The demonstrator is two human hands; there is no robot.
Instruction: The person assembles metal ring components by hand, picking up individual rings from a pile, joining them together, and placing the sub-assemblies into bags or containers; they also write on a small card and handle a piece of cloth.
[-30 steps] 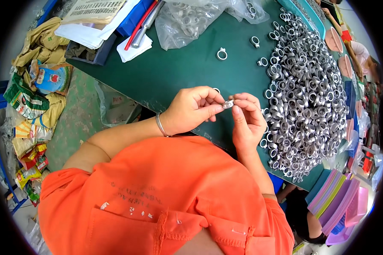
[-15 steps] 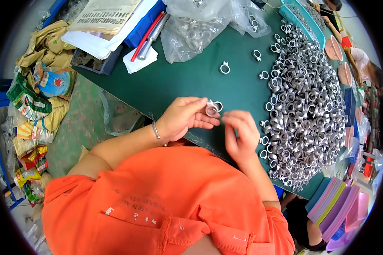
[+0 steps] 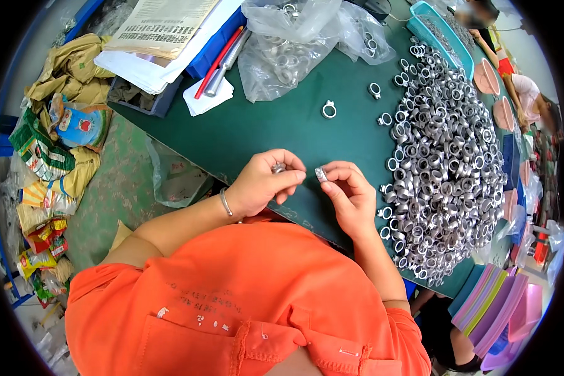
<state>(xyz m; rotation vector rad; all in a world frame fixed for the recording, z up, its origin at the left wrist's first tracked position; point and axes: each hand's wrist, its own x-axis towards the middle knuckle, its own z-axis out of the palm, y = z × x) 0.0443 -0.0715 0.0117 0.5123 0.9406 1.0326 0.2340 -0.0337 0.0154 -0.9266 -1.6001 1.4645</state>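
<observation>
My left hand [image 3: 262,183] is closed, its fingers curled round a metal ring [image 3: 278,167] that shows only in part. Thumb and forefinger tips are pinched together; whether anything sits between them I cannot tell. Close by on the right, my right hand [image 3: 353,199] pinches another small grey metal ring [image 3: 321,173], seen nearly edge-on. Both hands are over the front edge of the green table [image 3: 276,128], slightly apart. Beyond them a single loose ring with a small lug [image 3: 329,109] lies flat. A big heap of similar metal rings [image 3: 448,169] spreads to the right.
At the back are clear plastic bags [image 3: 288,53] with rings inside, a red pen [image 3: 216,66], a blue bin [image 3: 210,53] and papers [image 3: 150,31]. A turquoise basket [image 3: 442,31] stands behind the heap. Stacked plastic trays [image 3: 492,304] sit at right; sacks [image 3: 62,131] lie left.
My right hand has turned and now shows a ring in its pinch. My left fingers have curled in, and the ring held up between them earlier is no longer there.
</observation>
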